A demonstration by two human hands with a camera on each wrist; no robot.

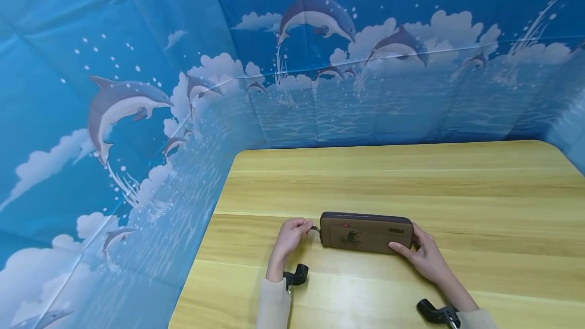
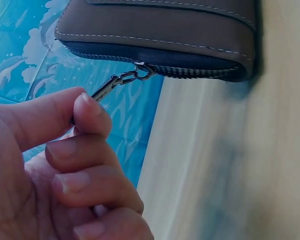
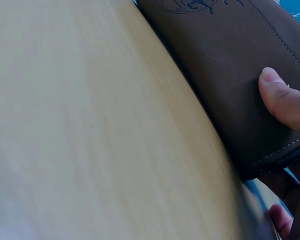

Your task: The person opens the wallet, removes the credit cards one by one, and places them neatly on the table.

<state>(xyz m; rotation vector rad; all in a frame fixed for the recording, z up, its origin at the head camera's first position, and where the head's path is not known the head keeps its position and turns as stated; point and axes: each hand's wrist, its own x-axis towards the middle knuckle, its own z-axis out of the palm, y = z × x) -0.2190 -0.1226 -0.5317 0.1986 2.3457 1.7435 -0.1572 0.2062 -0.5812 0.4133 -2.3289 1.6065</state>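
A brown zip wallet [image 1: 365,232] with a dark horse emblem stands on its long edge over the table. My left hand [image 1: 292,237] pinches the metal zipper pull [image 2: 106,89] between thumb and forefinger, at the wallet's left end. In the left wrist view the zipper slider [image 2: 144,70] sits on the end of the wallet, with the pull drawn out toward the fingers. My right hand [image 1: 425,255] grips the wallet's right end, thumb [image 3: 280,97] flat on the front face and the other fingers behind, mostly hidden.
The wallet is over a yellow wood-grain table [image 1: 388,176]. Blue curtains with dolphins [image 1: 315,14] hang behind the table and along its left side. Black wrist mounts [image 1: 297,274] are strapped to both forearms.
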